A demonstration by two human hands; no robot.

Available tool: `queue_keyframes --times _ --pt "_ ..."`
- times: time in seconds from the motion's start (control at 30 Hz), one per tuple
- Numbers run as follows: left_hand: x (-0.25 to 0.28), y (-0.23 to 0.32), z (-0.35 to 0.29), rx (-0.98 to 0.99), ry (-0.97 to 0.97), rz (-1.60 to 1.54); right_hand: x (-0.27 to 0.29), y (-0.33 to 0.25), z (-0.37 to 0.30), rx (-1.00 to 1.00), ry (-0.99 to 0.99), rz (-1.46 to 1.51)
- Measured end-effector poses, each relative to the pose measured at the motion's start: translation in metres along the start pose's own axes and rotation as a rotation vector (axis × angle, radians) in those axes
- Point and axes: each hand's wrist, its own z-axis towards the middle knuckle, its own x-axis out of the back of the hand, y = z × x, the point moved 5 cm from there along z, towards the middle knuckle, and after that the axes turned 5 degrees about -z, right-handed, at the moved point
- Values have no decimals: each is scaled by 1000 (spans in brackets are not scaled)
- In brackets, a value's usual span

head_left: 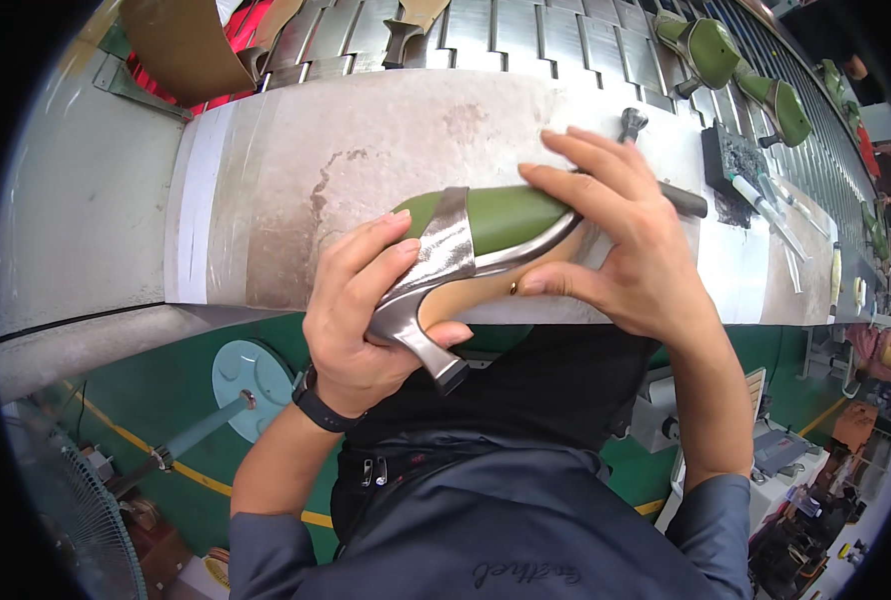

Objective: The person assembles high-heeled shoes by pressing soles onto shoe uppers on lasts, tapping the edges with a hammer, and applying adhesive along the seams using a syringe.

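A high-heeled shoe (444, 245) in shiny pewter, with a tan sole and a green shoe last (518, 215) inside, lies on its side above the bench's near edge. My left hand (351, 295) wraps round its heel end, fingers over the metallic strap and thumb beside the heel. The dark-tipped heel points toward my body. At the toe end, my right hand (631, 235) is spread, fingers above the toe and thumb close to the sole; it partly covers the toe. A tiny dark-gold spot shows by that thumb, too small to name.
Beyond my right hand are a round metal tool head (634, 122) and a dark grey bar (684, 200). A black block (731, 170) and syringes (766, 210) lie at right. Shoes on green lasts (711, 55) stand on the slatted metal conveyor (506, 40) behind the worktop (266, 190).
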Motion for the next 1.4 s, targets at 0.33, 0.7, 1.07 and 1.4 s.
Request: queue_keyframes --times 0.33,0.7,1.07,1.4 --pt "8 -14 17 219 -377 -167 -10 -13 -4 1 147 -124" --pt "-8 -6 26 316 -291 -184 -39 -44 -15 119 285 -127" --pt "-14 4 28 292 -204 -21 -34 -49 -7 37 236 -99" --pt "-14 5 28 234 -225 27 -39 -44 -11 72 221 -106"
